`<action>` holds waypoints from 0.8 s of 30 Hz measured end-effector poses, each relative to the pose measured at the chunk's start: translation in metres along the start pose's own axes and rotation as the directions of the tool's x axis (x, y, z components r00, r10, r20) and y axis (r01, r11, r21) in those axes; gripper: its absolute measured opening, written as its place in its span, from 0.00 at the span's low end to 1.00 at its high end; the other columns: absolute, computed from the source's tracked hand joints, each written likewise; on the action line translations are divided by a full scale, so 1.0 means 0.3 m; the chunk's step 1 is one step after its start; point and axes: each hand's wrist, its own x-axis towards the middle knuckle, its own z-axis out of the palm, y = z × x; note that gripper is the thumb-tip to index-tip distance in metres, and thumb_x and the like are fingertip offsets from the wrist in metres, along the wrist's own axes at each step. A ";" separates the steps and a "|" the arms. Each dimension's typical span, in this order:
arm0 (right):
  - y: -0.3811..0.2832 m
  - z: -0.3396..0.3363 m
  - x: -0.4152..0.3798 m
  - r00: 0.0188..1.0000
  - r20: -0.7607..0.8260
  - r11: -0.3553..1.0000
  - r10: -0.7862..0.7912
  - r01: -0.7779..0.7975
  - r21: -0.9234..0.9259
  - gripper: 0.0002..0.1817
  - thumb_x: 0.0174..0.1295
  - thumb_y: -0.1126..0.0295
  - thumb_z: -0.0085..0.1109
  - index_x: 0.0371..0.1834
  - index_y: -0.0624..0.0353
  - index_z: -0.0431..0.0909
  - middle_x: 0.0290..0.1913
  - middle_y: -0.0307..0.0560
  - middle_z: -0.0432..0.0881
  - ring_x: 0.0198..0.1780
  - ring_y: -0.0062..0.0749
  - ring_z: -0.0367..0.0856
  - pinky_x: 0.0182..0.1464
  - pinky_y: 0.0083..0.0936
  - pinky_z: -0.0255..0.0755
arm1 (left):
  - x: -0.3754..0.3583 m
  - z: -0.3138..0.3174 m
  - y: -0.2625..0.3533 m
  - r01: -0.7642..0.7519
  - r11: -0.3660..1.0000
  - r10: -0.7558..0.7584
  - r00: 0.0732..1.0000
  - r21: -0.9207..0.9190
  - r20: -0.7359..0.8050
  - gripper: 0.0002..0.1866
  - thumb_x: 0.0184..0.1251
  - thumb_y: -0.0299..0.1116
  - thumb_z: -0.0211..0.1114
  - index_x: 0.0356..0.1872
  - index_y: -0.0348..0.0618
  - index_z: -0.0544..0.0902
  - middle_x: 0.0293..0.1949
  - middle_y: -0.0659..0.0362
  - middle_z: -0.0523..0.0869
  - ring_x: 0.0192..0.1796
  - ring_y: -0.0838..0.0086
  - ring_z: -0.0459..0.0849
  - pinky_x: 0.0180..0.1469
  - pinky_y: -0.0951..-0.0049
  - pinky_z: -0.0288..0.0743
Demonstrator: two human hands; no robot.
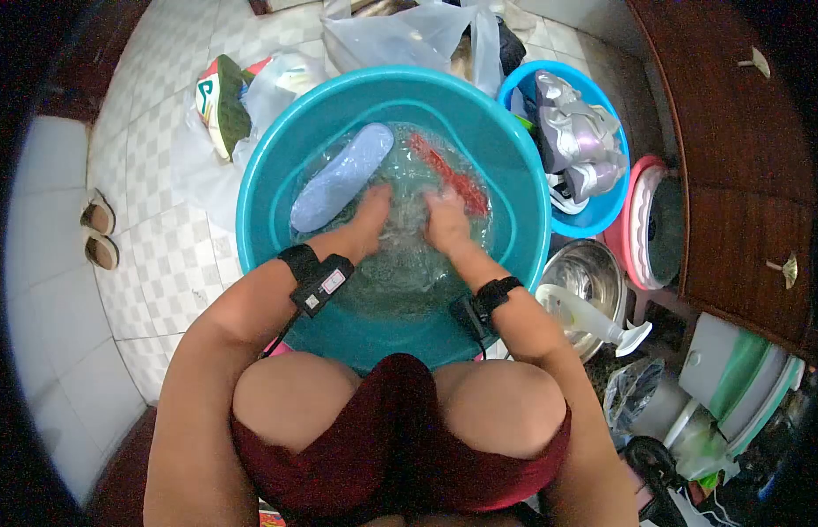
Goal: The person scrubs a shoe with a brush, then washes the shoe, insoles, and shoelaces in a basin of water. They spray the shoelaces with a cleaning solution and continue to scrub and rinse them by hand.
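Note:
A large teal basin (253, 198) of water stands in front of my knees. A pale blue sole-shaped piece (342, 177), like an insole, floats at its left side. Toward the right lies a long, narrow red piece (450, 173) with a mottled surface. My left hand (371, 213) dips into the water just right of the blue piece, its fingers blurred by the water. My right hand (446, 220) is in the water too, fingertips right at the red piece; I cannot tell whether they grip it. Ripples spread between the two hands.
Right of the basin sit a blue tub (622, 180) with silvery shoes (580, 132), a metal bowl (602, 263) and a spray bottle (585, 314). A green-and-white shoe (223, 107) lies on plastic at the left. Slippers (99, 230) are by the wall, a brown cabinet (734, 158) at the right.

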 end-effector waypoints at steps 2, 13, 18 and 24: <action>-0.010 0.104 0.004 0.967 -0.117 0.914 0.226 -0.169 0.369 0.32 0.48 0.65 0.61 0.59 0.55 0.63 0.55 0.58 0.66 0.57 0.51 0.65 0.52 0.38 0.66 | -0.065 0.031 0.005 0.195 0.979 -0.192 0.980 -0.054 0.053 0.27 0.64 0.58 0.42 0.50 0.47 0.70 0.46 0.57 0.77 0.45 0.62 0.78 0.46 0.49 0.72; -0.222 -0.154 -0.072 0.963 -0.231 0.921 -0.139 0.212 0.328 0.16 0.59 0.62 0.53 0.41 0.64 0.76 0.31 0.58 0.80 0.41 0.49 0.78 0.40 0.36 0.71 | -0.067 0.051 0.033 0.028 0.927 0.040 0.984 -0.373 0.171 0.23 0.67 0.52 0.45 0.48 0.44 0.72 0.42 0.57 0.78 0.43 0.65 0.76 0.45 0.61 0.70; -0.109 -0.102 0.008 0.967 -0.234 0.966 -0.100 0.151 0.210 0.18 0.55 0.66 0.55 0.49 0.58 0.71 0.37 0.60 0.76 0.45 0.56 0.73 0.46 0.42 0.68 | 0.095 -0.045 -0.031 -0.033 0.997 0.034 0.999 -0.066 0.003 0.18 0.68 0.46 0.45 0.46 0.44 0.71 0.41 0.56 0.79 0.40 0.66 0.79 0.44 0.61 0.74; -0.022 -0.076 -0.029 0.994 -0.027 0.993 -0.106 0.108 0.047 0.36 0.46 0.64 0.64 0.61 0.55 0.60 0.52 0.62 0.65 0.52 0.55 0.68 0.53 0.41 0.65 | -0.030 -0.006 0.055 -0.094 0.995 0.097 0.989 -0.040 0.108 0.22 0.65 0.54 0.46 0.50 0.49 0.70 0.47 0.55 0.76 0.46 0.58 0.78 0.46 0.48 0.71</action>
